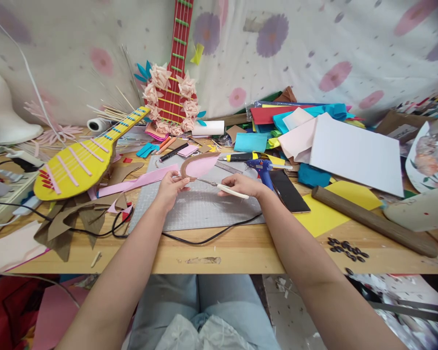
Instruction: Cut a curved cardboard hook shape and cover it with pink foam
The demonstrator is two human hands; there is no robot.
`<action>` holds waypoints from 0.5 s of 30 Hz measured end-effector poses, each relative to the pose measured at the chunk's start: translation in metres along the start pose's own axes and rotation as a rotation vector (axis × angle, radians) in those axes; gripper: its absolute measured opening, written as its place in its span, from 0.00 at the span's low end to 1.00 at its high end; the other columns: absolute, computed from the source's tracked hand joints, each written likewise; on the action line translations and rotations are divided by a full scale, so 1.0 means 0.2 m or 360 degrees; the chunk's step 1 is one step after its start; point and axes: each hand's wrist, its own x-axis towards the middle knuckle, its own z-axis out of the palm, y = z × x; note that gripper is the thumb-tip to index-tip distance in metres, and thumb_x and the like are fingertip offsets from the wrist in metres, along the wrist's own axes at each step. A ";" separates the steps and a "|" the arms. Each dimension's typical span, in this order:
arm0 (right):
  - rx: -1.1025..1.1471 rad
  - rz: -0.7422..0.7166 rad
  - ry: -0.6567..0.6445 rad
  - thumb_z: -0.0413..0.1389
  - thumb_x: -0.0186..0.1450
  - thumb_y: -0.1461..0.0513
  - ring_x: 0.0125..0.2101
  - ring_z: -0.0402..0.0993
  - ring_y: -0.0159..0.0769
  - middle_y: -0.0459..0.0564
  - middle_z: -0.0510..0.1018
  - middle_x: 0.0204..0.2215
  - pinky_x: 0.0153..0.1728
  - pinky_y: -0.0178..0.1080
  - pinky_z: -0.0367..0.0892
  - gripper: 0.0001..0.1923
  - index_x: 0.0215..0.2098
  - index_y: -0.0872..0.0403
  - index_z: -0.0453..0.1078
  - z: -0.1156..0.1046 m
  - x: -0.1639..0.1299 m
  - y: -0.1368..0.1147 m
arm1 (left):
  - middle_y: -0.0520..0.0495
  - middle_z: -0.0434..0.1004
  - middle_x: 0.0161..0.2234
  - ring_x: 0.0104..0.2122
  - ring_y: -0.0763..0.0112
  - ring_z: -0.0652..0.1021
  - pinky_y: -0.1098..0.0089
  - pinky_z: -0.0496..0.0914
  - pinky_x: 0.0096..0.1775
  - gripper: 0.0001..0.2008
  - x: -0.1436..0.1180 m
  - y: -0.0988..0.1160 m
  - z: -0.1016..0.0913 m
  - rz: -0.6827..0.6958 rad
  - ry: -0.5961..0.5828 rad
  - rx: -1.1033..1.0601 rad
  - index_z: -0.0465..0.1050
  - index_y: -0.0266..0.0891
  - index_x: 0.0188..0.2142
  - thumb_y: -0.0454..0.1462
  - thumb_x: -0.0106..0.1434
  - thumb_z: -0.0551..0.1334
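Okay, left hand pinching pink paper with brown border, above far half of mat; right hand gripping scissors by white handles, blades beside left fingertips, contact unclear. Glue gun at mat's far right corner, phone by right edge, beads near bench's front edge.

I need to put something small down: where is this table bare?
Two patches between the forearms look largely bare: the wood from the black cable to the front edge, despite a worn spot, and the grey mat from that cable to the left hand and right hand. It's crowded behind them with coloured sheets, and at left with brown scraps.
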 end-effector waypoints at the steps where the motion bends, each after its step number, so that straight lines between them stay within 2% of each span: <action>1: 0.0001 0.0001 0.0001 0.55 0.50 0.46 0.21 0.51 0.24 0.40 0.57 0.18 0.22 0.32 0.46 0.21 0.23 0.57 0.64 0.00 0.00 0.00 | 0.51 0.76 0.27 0.32 0.67 0.78 0.75 0.68 0.24 0.23 0.00 0.00 0.00 -0.0008 0.0003 -0.0010 0.55 0.40 0.30 0.32 0.39 0.68; 15: 0.0021 0.0016 -0.0054 0.55 0.51 0.46 0.20 0.55 0.25 0.40 0.60 0.16 0.22 0.32 0.46 0.21 0.22 0.56 0.62 -0.01 -0.01 0.01 | 0.52 0.76 0.26 0.32 0.67 0.78 0.74 0.69 0.25 0.23 -0.01 0.00 0.01 -0.0053 0.0005 -0.0005 0.55 0.40 0.31 0.31 0.40 0.68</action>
